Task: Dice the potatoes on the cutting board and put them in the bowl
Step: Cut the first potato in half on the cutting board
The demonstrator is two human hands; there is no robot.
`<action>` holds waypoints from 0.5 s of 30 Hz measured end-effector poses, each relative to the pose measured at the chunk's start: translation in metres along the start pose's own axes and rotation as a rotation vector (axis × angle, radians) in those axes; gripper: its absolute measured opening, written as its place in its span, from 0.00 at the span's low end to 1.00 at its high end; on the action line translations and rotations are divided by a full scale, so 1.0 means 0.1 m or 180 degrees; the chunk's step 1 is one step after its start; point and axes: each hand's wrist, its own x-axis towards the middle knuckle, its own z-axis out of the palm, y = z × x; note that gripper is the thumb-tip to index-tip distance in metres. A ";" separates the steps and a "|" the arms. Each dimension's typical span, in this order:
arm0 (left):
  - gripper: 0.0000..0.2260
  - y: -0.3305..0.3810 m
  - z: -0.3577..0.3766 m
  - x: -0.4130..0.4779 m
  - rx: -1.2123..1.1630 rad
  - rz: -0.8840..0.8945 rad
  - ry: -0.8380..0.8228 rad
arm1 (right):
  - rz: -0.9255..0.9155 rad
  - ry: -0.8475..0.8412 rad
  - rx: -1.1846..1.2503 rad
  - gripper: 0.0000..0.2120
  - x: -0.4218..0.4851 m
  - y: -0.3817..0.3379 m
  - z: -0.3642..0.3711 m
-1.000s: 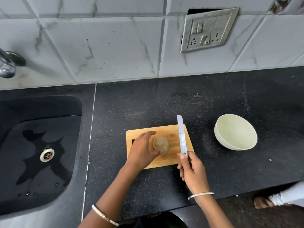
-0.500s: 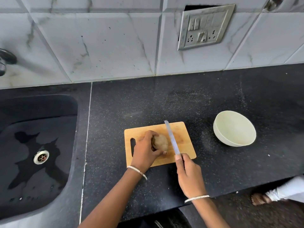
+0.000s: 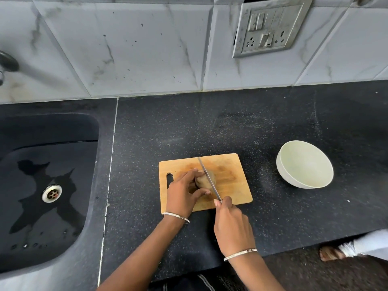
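The left hand [image 3: 182, 194] is curled round a brown, unpeeled, rounded potato [image 3: 202, 182]. Its forefinger lies over the far side and its thumb is against the near side, holding the potato down on the board. The right hand [image 3: 232, 227] is closed round the handle of a kitchen knife with a long, narrow steel blade [image 3: 208, 177]. The handle is hidden inside the fist, and one fingertip shows at the heel of the blade.

The blade runs diagonally from near right to far left, lying across the top of the potato just beside the left fingertips. Its tip reaches past the potato over the far part of the board. It cannot be told whether the edge has entered the flesh.

The potato sits left of centre on a rectangular light-wood cutting board [image 3: 231, 177] with rounded corners and a slot handle at its left end. The board lies flat on a black speckled stone counter [image 3: 210, 127]. A round, pale cream bowl [image 3: 281, 171] stands upright on the counter to the right of the board, apart from it.

A thin silver bangle is on the left wrist [image 3: 176, 216] and another on the right [image 3: 240, 254]. To the left, a black inset sink [image 3: 48, 141] shows wet patches around a metal drain [image 3: 51, 193]. Grey-veined white wall tiles [image 3: 136, 49] run behind the counter and carry a metal switch and socket plate [image 3: 267, 28]. A sandalled foot [image 3: 329, 254] is on the floor at the lower right.
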 end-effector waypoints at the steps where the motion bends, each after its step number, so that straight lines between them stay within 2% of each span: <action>1: 0.23 0.00 0.00 0.00 -0.0026 -0.0040 0.0002 | 0.0035 -0.0061 -0.0119 0.15 0.00 -0.02 0.02; 6: 0.27 0.02 0.02 0.01 -0.0081 -0.0211 0.0003 | 0.0067 -0.0154 -0.0466 0.12 0.01 -0.06 0.08; 10: 0.26 0.04 0.00 0.02 -0.0096 -0.0265 -0.0045 | 0.0117 -0.0158 -0.0461 0.16 0.03 -0.09 0.07; 15: 0.23 0.03 0.01 0.07 -0.0081 -0.0203 -0.0058 | 0.0115 -0.0350 -0.0433 0.15 0.11 -0.11 0.02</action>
